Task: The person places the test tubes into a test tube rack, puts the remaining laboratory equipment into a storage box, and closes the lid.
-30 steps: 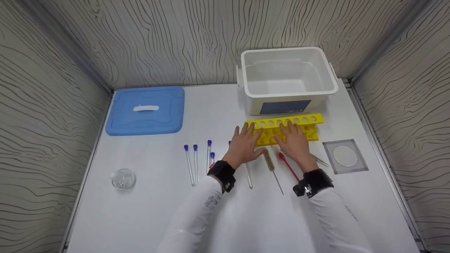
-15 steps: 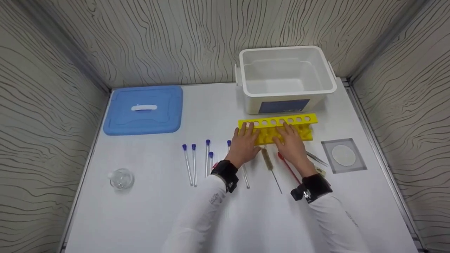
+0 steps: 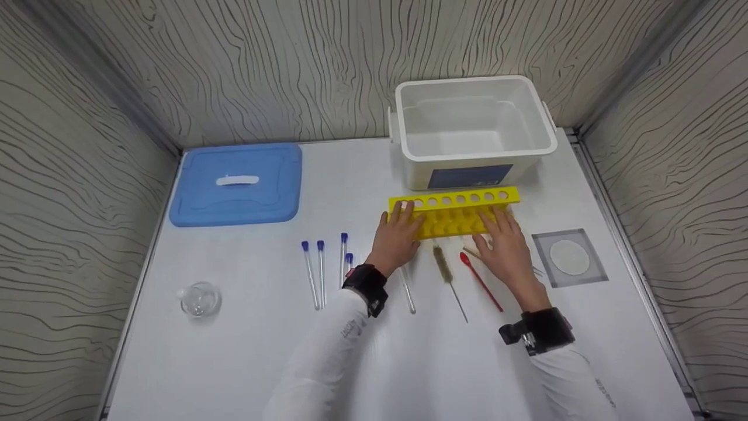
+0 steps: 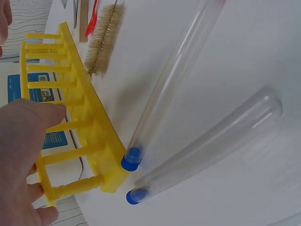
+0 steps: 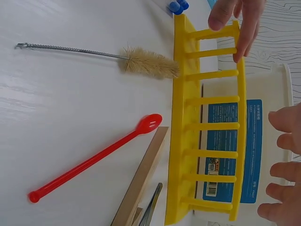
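The yellow test tube rack (image 3: 453, 204) stands in front of the white box. My left hand (image 3: 394, 240) grips its left end; in the left wrist view the thumb (image 4: 54, 113) lies over the pegs and fingertips (image 4: 44, 214) show past the top bar. At the right end my right hand (image 3: 508, 248) is spread, and in the right wrist view its fingers (image 5: 282, 167) are apart from the rack. A bristle test tube brush (image 5: 150, 63), a red spoon (image 5: 94, 162), a wooden strip (image 5: 141, 179) and metal tweezers (image 5: 153, 205) lie before it.
Several blue-capped test tubes (image 3: 312, 278) lie left of and under the left hand. The white box (image 3: 421, 169) stands open behind the rack. A blue lid (image 3: 234, 202), a small glass vessel (image 3: 200, 301) and a grey square with a pale disc (image 3: 570, 257) lie around.
The rack has shifted left, the left hand staying at its end. My right hand has slid right along the rack to its right end, uncovering the red spoon's handle.
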